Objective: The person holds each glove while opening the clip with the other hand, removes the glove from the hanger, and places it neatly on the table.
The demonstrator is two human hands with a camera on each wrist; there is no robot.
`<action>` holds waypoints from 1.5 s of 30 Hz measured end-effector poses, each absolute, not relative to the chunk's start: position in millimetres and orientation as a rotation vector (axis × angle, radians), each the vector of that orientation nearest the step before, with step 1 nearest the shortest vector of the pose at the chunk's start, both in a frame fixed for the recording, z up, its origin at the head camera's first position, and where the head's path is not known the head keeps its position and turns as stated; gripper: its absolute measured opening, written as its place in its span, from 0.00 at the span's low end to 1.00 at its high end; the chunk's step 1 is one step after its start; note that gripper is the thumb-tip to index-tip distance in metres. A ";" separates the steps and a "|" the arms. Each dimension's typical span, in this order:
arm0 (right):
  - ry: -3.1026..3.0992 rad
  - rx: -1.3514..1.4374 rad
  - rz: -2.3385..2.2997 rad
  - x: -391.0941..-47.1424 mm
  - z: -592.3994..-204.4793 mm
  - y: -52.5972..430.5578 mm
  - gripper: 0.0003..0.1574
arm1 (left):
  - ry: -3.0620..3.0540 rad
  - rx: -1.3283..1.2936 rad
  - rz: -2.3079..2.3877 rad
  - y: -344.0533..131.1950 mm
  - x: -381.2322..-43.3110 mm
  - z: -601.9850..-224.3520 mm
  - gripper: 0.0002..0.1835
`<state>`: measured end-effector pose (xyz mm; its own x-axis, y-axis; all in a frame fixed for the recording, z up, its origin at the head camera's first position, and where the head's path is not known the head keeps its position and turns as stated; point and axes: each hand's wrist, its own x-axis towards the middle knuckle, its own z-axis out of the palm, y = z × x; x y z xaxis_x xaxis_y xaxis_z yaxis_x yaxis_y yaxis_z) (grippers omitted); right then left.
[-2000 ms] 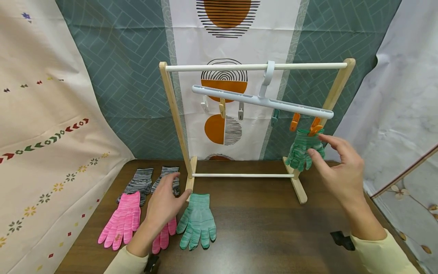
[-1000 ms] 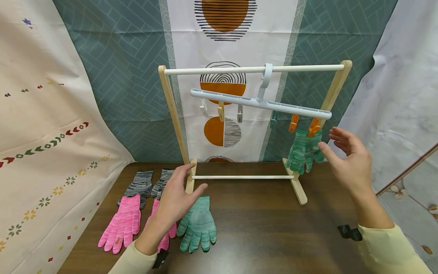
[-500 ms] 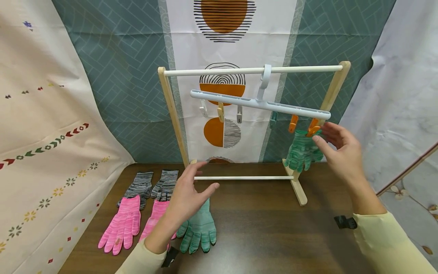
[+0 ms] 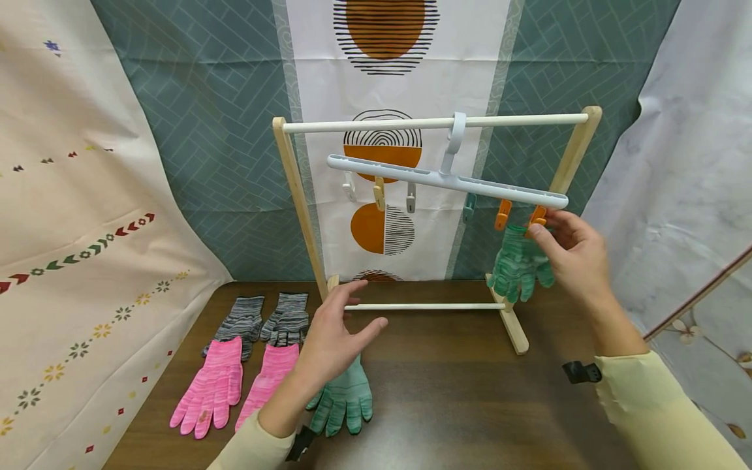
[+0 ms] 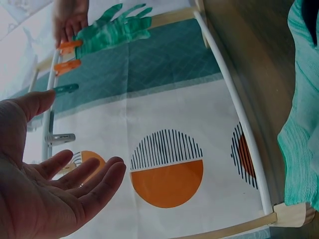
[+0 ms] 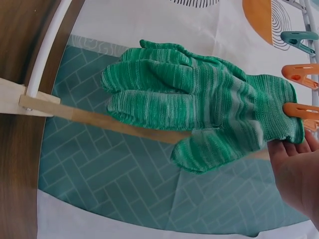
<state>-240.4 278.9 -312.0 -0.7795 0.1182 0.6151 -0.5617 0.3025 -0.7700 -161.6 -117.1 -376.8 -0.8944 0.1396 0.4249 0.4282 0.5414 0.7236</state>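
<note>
In the head view, my right hand pinches the outermost orange clip, thumb in front and fingers behind it. That clip bites the cuff of a green streaked knit glove, which hangs fingers down from the pale hanger. The right wrist view shows the same glove close up, with my fingers beside its cuff. My left hand hovers with spread fingers and holds nothing. Beneath it, a second green glove lies on the table, partly hidden by that hand and wrist.
The hanger tilts down to the right on a wooden rack's white top rail. Another orange clip and a teal clip hang along it, with paler ones leftward. Pink gloves and grey gloves lie at the table's left.
My right hand has drawn back from the hanging glove, then come up and inward to the orange clip. My left hand has drifted right, from over the gloves toward the rack's middle.
</note>
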 end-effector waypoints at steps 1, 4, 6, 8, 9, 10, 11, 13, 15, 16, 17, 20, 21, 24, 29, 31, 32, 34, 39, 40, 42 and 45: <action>-1.985 0.398 1.526 -240.4 -312.3 278.5 0.22 | -2.467 -0.472 -1.297 -116.0 -161.5 -376.8 0.37; -1.959 0.410 1.557 -239.6 -312.6 277.3 0.19 | -2.473 -0.477 -1.332 -112.9 -162.1 -376.7 0.37; -1.957 0.416 1.551 -238.4 -312.6 276.2 0.18 | -2.475 -0.486 -1.345 -110.7 -163.1 -376.9 0.37; -1.954 0.419 1.567 -236.8 -312.2 274.6 0.18 | -2.473 -0.494 -1.351 -108.4 -164.3 -377.3 0.37; -1.954 0.422 1.573 -236.0 -312.1 273.7 0.18 | -2.469 -0.499 -1.358 -107.1 -165.1 -377.6 0.36; -1.953 0.425 1.583 -235.2 -311.9 272.8 0.18 | -2.465 -0.504 -1.365 -105.7 -165.9 -377.8 0.36; -1.959 0.426 1.584 -234.5 -311.7 271.8 0.19 | -2.459 -0.509 -1.376 -104.1 -166.9 -377.9 0.36; -1.964 0.427 1.602 -233.2 -311.6 270.0 0.19 | -2.441 -0.525 -1.410 -100.7 -169.6 -378.8 0.36; -1.975 0.422 1.604 -231.5 -311.4 268.3 0.20 | -2.435 -0.536 -1.447 -97.1 -172.3 -379.0 0.35; -1.986 0.418 1.597 -230.6 -311.4 267.5 0.19 | -2.431 -0.541 -1.464 -95.2 -173.5 -378.8 0.35; -1.994 0.412 1.596 -229.6 -311.3 266.7 0.19 | -2.430 -0.546 -1.478 -93.2 -174.7 -378.7 0.35; -2.024 0.393 1.566 -226.5 -310.5 262.7 0.19 | -2.431 -0.560 -1.506 -87.2 -178.0 -376.9 0.35; -2.032 0.388 1.561 -225.6 -310.1 260.9 0.19 | -2.429 -0.567 -1.515 -85.1 -179.0 -376.1 0.35; -2.045 0.386 1.572 -223.6 -308.8 254.0 0.19 | -2.429 -0.579 -1.548 -78.9 -182.3 -374.2 0.34; -2.031 0.408 1.658 -221.4 -307.5 241.2 0.20 | -2.425 -0.595 -1.638 -68.5 -188.5 -372.3 0.34; -2.011 0.420 1.700 -220.7 -307.3 236.1 0.21 | -2.426 -0.608 -1.662 -64.4 -191.5 -371.6 0.34; -2.007 0.427 1.709 -220.3 -307.0 233.5 0.22 | -2.424 -0.616 -1.669 -62.3 -193.5 -371.4 0.34; -1.991 0.443 1.745 -219.6 -306.5 228.4 0.22 | -2.418 -0.635 -1.688 -58.2 -196.8 -370.5 0.34; -2.015 0.442 1.725 -218.0 -306.2 215.4 0.23 | -2.384 -0.677 -1.766 -47.8 -205.7 -366.9 0.34; -2.024 0.435 1.712 -217.7 -306.4 212.8 0.24 | -2.377 -0.683 -1.783 -45.6 -207.7 -366.1 0.34; -2.036 0.428 1.696 -217.7 -306.5 207.5 0.24 | -2.363 -0.697 -1.822 -41.1 -211.3 -364.7 0.34; -2.043 0.420 1.694 -218.2 -307.3 200.4 0.25 | -2.340 -0.721 -1.876 -34.3 -216.6 -362.7 0.33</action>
